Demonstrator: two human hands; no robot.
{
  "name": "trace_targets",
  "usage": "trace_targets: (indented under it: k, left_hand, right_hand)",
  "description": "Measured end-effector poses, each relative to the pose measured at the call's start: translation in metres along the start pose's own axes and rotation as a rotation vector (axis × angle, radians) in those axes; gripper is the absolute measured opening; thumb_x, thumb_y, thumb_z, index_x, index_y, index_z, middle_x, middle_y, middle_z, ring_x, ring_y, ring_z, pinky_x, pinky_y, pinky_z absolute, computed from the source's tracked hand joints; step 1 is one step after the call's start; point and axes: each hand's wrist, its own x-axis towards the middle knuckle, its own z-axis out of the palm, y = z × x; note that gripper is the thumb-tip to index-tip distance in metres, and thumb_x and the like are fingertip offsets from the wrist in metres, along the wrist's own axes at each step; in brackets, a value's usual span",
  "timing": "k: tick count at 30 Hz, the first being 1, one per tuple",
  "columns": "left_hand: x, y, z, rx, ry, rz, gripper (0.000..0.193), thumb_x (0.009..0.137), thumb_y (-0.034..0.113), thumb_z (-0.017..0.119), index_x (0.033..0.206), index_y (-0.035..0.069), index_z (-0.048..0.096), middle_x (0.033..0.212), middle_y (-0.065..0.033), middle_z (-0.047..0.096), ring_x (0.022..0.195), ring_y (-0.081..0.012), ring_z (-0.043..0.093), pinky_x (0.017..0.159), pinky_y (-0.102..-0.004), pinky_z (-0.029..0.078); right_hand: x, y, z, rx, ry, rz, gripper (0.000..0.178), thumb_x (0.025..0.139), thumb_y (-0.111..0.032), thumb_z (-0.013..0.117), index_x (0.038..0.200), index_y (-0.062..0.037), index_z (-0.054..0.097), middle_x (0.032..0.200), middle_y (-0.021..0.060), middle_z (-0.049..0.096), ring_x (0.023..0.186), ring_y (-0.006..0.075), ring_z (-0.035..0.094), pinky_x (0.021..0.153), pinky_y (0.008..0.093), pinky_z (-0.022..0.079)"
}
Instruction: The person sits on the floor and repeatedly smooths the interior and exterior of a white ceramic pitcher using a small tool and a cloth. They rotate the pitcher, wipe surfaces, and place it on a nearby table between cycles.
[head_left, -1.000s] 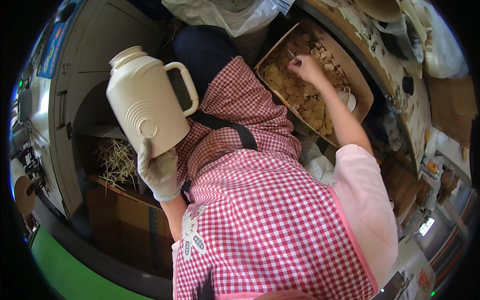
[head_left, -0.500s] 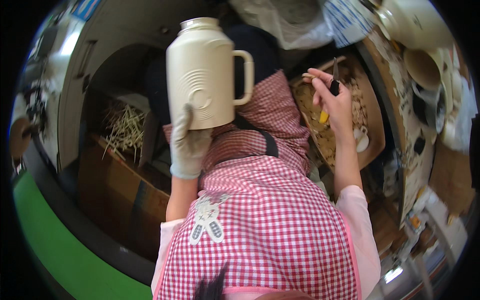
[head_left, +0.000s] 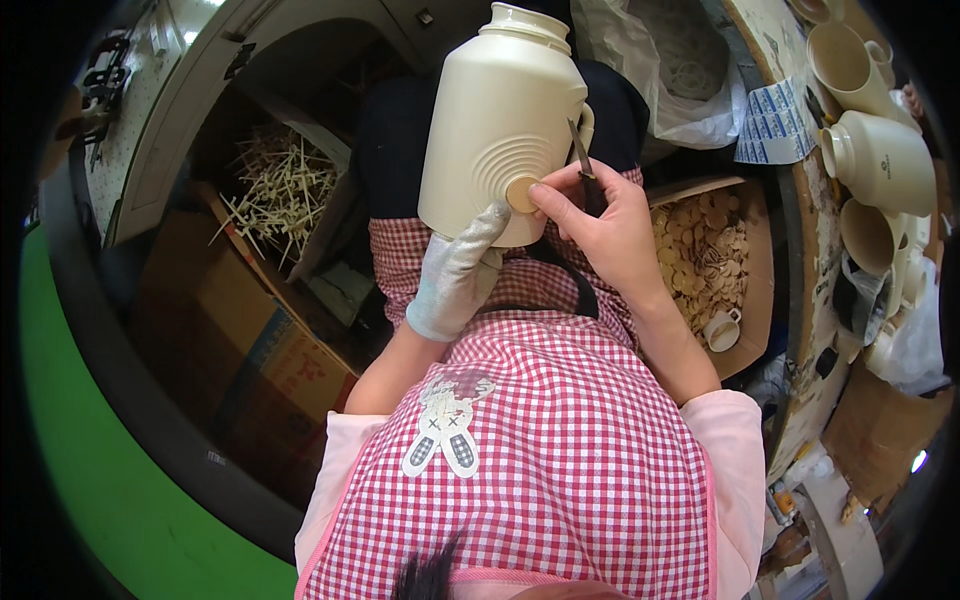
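Note:
A cream plastic jug [head_left: 495, 105] with a narrow neck and a side handle is held upright in front of my lap. Its lower end rests in my left hand [head_left: 455, 280], which wears a pale glove and has its thumb on the jug's front. My bare right hand [head_left: 608, 228] pinches a small round tan disc [head_left: 520, 194] against the jug, at the centre of its raised rings. A knife [head_left: 584, 160] with a dark handle is tucked in that same hand, its blade pointing up beside the jug's handle. The fingers behind the jug are hidden.
Right of my lap sits a cardboard box [head_left: 757, 260] of many tan discs with a small white cup [head_left: 722, 330]. Left lies a carton [head_left: 245, 335] by thin pale sticks [head_left: 280, 190]. More cream jugs [head_left: 880, 165] crowd the bench at right; a plastic bag [head_left: 690, 75] hangs ahead.
My right hand has come left from over the box, bringing the disc and knife to the jug. The jug has moved right and its handle has turned away. My view has shifted slightly.

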Motion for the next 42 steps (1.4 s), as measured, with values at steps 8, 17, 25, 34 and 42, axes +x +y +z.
trace_targets:
  k: [8,17,25,34,42]
  left_hand:
    - [0.004,0.001,0.001,0.116,0.075,0.101,0.034,0.104,0.016,0.066,0.134,0.003,0.059,0.124,-0.0078,0.067,0.109,-0.0145,0.067,0.094,-0.0292,0.055]
    - [0.009,-0.004,-0.002,0.199,0.118,0.177,0.036,0.101,0.012,0.07,0.134,0.001,0.06,0.124,-0.0091,0.068,0.11,-0.0156,0.067,0.094,-0.0286,0.054]
    - [0.002,-0.002,-0.005,0.378,0.075,0.207,0.034,0.105,0.015,0.062,0.135,0.0,0.061,0.132,-0.0096,0.064,0.118,-0.0177,0.064,0.102,-0.0306,0.051]
    - [0.012,0.016,-0.028,0.032,0.065,0.116,0.037,0.105,0.015,0.059,0.139,0.0,0.058,0.136,-0.0093,0.063,0.124,-0.0172,0.062,0.105,-0.0337,0.052]
    - [0.016,0.01,-0.014,0.144,0.02,0.196,0.04,0.104,0.014,0.064,0.141,-0.001,0.056,0.136,-0.0077,0.063,0.122,-0.0156,0.063,0.102,-0.03,0.053]
  right_hand:
    - [0.006,0.0,0.009,0.017,-0.05,0.078,0.022,0.093,-0.018,0.078,0.095,0.0021,0.071,0.08,0.0056,0.075,0.064,0.0068,0.064,0.063,0.0216,0.052]
    - [0.013,0.004,0.007,0.183,-0.052,0.244,0.024,0.09,-0.023,0.084,0.094,-0.0063,0.067,0.078,0.0018,0.071,0.054,0.0007,0.049,0.048,0.0181,0.034]
    - [0.003,0.02,0.008,0.179,0.054,0.151,0.035,0.082,-0.022,0.091,0.099,-0.0067,0.064,0.084,-0.0026,0.066,0.063,0.0018,0.053,0.053,0.0196,0.039]
    - [0.034,0.017,0.035,-0.214,0.194,-0.241,0.059,0.071,-0.036,0.097,0.082,-0.0113,0.046,0.073,-0.0039,0.044,0.066,0.0063,0.042,0.061,0.0233,0.04]
    - [0.046,0.009,0.019,-0.259,0.129,-0.227,0.062,0.071,-0.043,0.096,0.091,-0.0098,0.048,0.078,-0.0024,0.048,0.07,0.0086,0.046,0.065,0.0238,0.044]
